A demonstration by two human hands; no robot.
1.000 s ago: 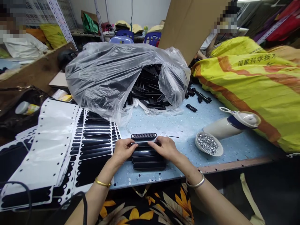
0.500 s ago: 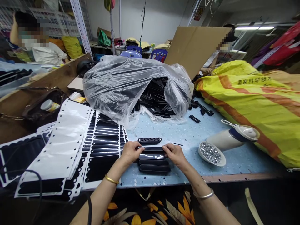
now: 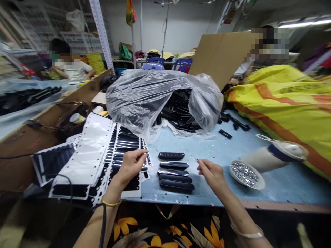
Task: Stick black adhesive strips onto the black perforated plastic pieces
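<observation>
Head view shows us five dark pieces laid one below another on the blue tabletop (image 3: 207, 148), between our two hands. The textured strip (image 3: 171, 156) lies farthest from us, and the four smooth strips (image 3: 174, 165) come nearer in turn. All have their long axes running left to right across our view, roughly along the table's front edge, with the right ends of the smooth ones dipping slightly towards us. A gap parts the textured strip from the first smooth one; the nearest three sit close together, and we cannot tell whether they overlap.

Our left hand (image 3: 133, 165) hovers beside their left ends, over the edge of the printed sheets (image 3: 97, 151), thumb and forefinger drawn close. Our right hand (image 3: 212, 173) is off to the right of the row, its thumb and forefinger near each other too. Both are apart from the strips; we cannot tell whether either pinches something tiny.

Blur softens the shiny bits in the white bowl (image 3: 261, 186), which covers part of the pale bottle (image 3: 258, 158), and smears the lettering on the yellow sack (image 3: 287, 113). Clear plastic (image 3: 139, 100) veils much of the heap of black parts (image 3: 181, 106), seen plainly only through its opening. Behind, the cardboard sheet (image 3: 219, 57) hides part of a person, and our forearms run out of the bottom.
</observation>
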